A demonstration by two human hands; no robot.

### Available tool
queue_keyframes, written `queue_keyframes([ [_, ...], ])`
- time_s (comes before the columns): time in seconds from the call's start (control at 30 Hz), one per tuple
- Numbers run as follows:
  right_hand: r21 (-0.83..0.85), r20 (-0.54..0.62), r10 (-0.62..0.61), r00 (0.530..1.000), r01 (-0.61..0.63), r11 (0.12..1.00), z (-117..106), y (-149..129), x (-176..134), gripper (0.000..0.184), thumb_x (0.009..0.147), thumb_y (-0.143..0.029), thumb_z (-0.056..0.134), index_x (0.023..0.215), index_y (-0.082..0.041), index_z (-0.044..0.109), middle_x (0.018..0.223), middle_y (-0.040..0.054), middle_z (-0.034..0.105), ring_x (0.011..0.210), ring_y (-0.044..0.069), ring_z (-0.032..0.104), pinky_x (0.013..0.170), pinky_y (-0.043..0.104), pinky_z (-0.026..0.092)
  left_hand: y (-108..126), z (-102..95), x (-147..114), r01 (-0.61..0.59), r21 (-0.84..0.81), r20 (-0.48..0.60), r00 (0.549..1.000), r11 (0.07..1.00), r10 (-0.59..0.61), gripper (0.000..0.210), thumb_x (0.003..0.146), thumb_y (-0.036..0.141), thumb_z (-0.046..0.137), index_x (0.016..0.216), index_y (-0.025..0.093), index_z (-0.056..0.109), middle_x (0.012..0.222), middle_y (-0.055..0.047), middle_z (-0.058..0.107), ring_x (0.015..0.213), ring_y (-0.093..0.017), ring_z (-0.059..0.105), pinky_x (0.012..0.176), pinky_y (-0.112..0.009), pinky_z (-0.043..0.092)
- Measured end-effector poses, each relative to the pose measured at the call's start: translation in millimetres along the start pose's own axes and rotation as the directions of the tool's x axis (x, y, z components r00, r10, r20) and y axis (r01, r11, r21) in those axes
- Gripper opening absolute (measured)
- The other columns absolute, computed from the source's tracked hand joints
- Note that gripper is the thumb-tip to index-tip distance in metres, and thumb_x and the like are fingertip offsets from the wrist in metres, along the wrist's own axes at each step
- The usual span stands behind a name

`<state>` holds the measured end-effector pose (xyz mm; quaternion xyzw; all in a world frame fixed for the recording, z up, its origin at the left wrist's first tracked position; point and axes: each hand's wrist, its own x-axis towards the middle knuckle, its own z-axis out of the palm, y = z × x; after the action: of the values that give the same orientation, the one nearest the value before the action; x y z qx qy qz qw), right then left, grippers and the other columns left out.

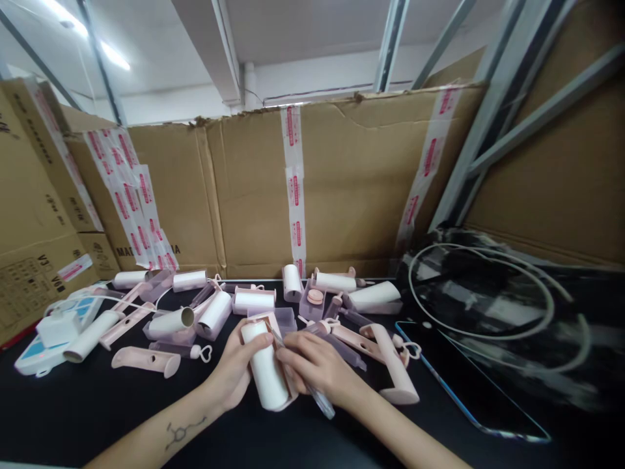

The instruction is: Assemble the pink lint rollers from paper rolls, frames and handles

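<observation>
My left hand (239,365) is wrapped around a white roll (266,371) seated in a pale pink holder (271,320), its thumb across the roll near the top. My right hand (317,365) pinches a slim pen-like tool (321,402) with a translucent handle. The tool's thin tip reaches the holder's upper right edge, partly covered by my fingers; its exact kind does not show. Just beyond my hands lie a translucent purple case (287,318) and another white roll in a pink holder (254,299). An empty pink holder (393,365) lies right of my right hand.
Several white rolls, pink holders and purple cases are strewn across the black table (205,436). A power strip (36,355) with a white plug stands left. To the right lie a phone-like dark slab (483,384) and a coiled pale cable (488,335). Cardboard (244,195) walls the back.
</observation>
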<state>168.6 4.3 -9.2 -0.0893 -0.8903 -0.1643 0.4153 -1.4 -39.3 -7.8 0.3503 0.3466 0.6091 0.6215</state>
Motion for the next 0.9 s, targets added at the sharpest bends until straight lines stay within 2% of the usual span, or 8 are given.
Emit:
queue_keyframes([
  [0.2,-0.165,-0.059,-0.108,0.992,0.097,0.981,0.3,-9.2,-2.9,0.022,0.086,-0.011,0.039,0.089,-0.010,0.060,0.077,0.0086,0.063,0.063,0.014,0.053,0.071,0.032,0.048,-8.8,-6.7,4.3,0.089,-0.066,-0.107,0.990,0.994,-0.096,0.028,0.062,0.021,0.073,0.084,0.017,0.057,0.074,0.000,0.065,0.071,-0.015,0.062,0.072,-0.027,0.048],
  [0.33,-0.244,-0.087,-0.098,0.991,0.074,0.967,-7.6,-0.8,-10.2,0.027,0.089,-0.015,0.036,0.081,-0.013,0.062,0.072,0.0074,0.063,0.061,0.014,0.053,0.058,0.027,0.042,0.4,-4.4,4.9,0.198,-0.191,0.070,0.980,0.961,-0.188,0.024,0.069,0.031,0.066,0.085,0.015,0.055,0.089,-0.009,0.067,0.091,-0.025,0.063,0.082,-0.037,0.048],
  [0.43,-0.314,-0.112,0.063,0.992,-0.095,0.945,-11.2,18.7,-14.2,0.024,0.088,-0.013,0.038,0.078,-0.015,0.061,0.071,0.0053,0.063,0.061,0.013,0.055,0.055,0.024,0.038,16.5,-2.0,6.5,0.009,-0.114,0.125,0.992,0.993,0.005,0.028,0.071,0.029,0.065,0.091,0.018,0.050,0.094,-0.009,0.066,0.093,-0.026,0.062,0.082,-0.042,0.048],
  [0.53,-0.315,-0.077,0.306,0.949,-0.314,0.896,-13.5,35.2,-9.5,0.022,0.087,-0.012,0.040,0.081,-0.015,0.061,0.078,0.0062,0.064,0.064,0.014,0.058,0.060,0.026,0.041,25.3,-5.2,12.5,-0.209,0.141,0.099,0.976,0.968,0.197,0.033,0.070,0.025,0.068,0.091,0.020,0.043,0.074,0.000,0.063,0.067,-0.018,0.063,0.066,-0.034,0.051],
  [0.63,-0.079,-0.064,0.500,0.863,-0.504,0.860,-22.2,34.6,0.6,0.020,0.089,-0.021,0.042,0.099,-0.016,0.059,0.095,0.0089,0.063,0.085,0.020,0.060,0.074,0.030,0.046,23.5,-13.9,20.8,-0.274,0.398,0.091,0.961,0.876,0.260,0.039,0.069,0.027,0.068,0.094,0.022,0.039,0.073,0.002,0.060,0.063,-0.015,0.059,0.063,-0.031,0.049],
  [0.73,0.312,-0.049,0.608,0.792,-0.566,0.763,-35.7,18.5,9.0,0.024,0.089,-0.024,0.046,0.112,-0.019,0.052,0.100,0.0081,0.062,0.090,0.019,0.061,0.076,0.030,0.049,20.4,-21.8,26.0,-0.318,0.664,0.087,0.932,0.677,0.352,0.043,0.067,0.027,0.067,0.101,0.022,0.041,0.087,-0.002,0.061,0.079,-0.018,0.060,0.075,-0.032,0.046],
  [0.83,0.549,0.045,0.568,0.822,-0.495,0.673,-42.8,1.5,14.0,0.018,0.088,-0.020,0.048,0.103,-0.019,0.056,0.085,0.0046,0.066,0.076,0.015,0.063,0.071,0.027,0.050,21.3,-24.7,27.6,-0.312,0.829,0.087,0.891,0.463,0.445,0.044,0.065,0.032,0.068,0.103,0.023,0.046,0.098,-0.004,0.060,0.093,-0.021,0.058,0.084,-0.033,0.042],
  [0.9,0.575,0.052,0.499,0.865,-0.435,0.693,-41.1,-4.5,15.8,0.014,0.086,-0.018,0.049,0.095,-0.019,0.060,0.077,0.0028,0.066,0.075,0.015,0.062,0.074,0.029,0.049,21.9,-25.0,28.5,-0.302,0.875,0.102,0.878,0.377,0.467,0.045,0.066,0.035,0.068,0.104,0.023,0.047,0.100,-0.004,0.060,0.095,-0.022,0.058,0.085,-0.034,0.041],
])
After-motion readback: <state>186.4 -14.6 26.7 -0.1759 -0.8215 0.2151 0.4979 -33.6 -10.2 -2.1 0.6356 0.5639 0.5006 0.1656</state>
